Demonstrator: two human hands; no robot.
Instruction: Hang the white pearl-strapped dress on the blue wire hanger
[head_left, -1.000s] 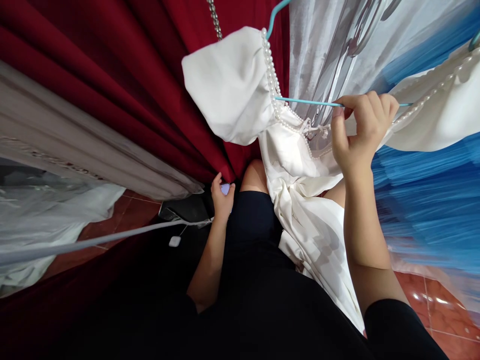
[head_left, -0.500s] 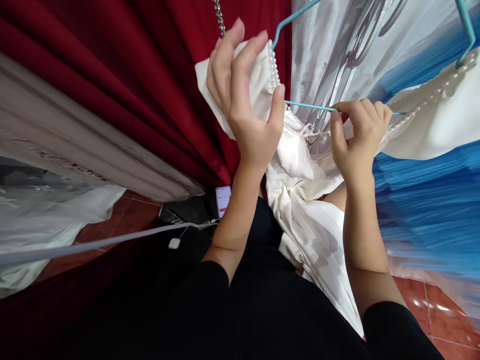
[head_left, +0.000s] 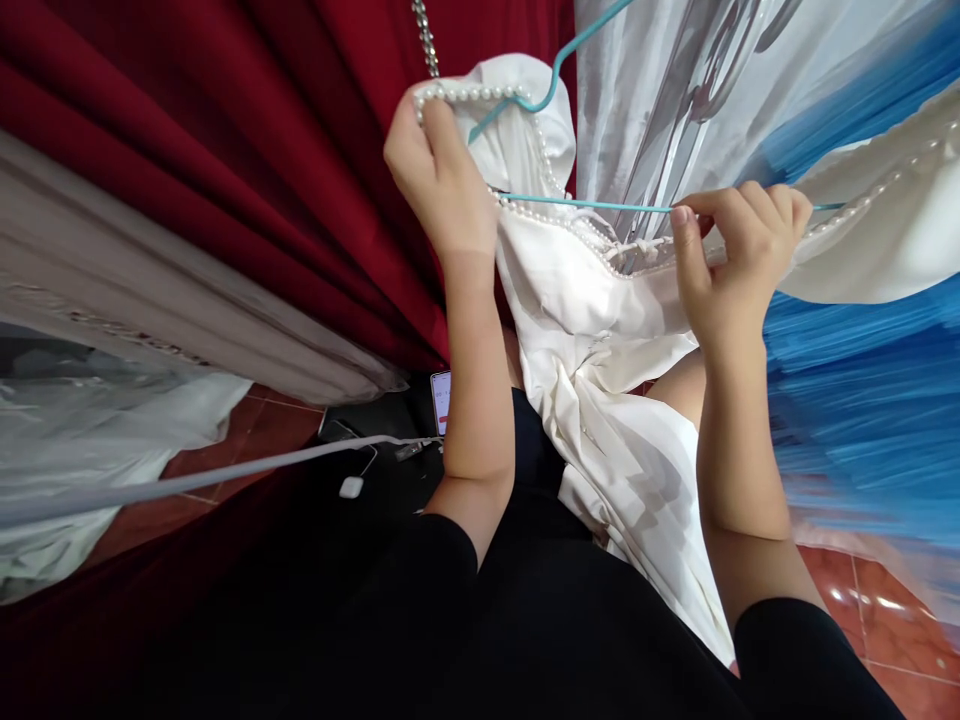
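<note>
A white dress [head_left: 592, 300] with pearl-beaded edges hangs across a light blue hanger [head_left: 600, 204], its skirt falling over my lap. My left hand [head_left: 442, 170] is closed on the dress's pearl-trimmed edge [head_left: 480, 93], near the hanger's left end. That end of the hanger shows inside the pearl-edged opening. Farther right, my right hand [head_left: 739, 255] pinches the hanger's thin straight bar between thumb and fingers. Beyond it, the other pearl-trimmed part of the dress [head_left: 892, 240] spreads at the right. My left fingertips are partly hidden by the cloth and hand.
Red drapery [head_left: 300, 150] and pale fabric [head_left: 150, 230] hang at the left. Blue tulle [head_left: 885, 400] is at the right. A phone [head_left: 440, 400] lies on a black surface beside a grey cable [head_left: 262, 462] and a small white case [head_left: 351, 487]. A beaded strand [head_left: 425, 40] hangs above.
My left hand went from spread fingers over the white cloth to closing on its pearl edge, moving slightly left. The cloth there turned, exposing the hanger's end. My right hand shifted slightly right, still pinching the bar.
</note>
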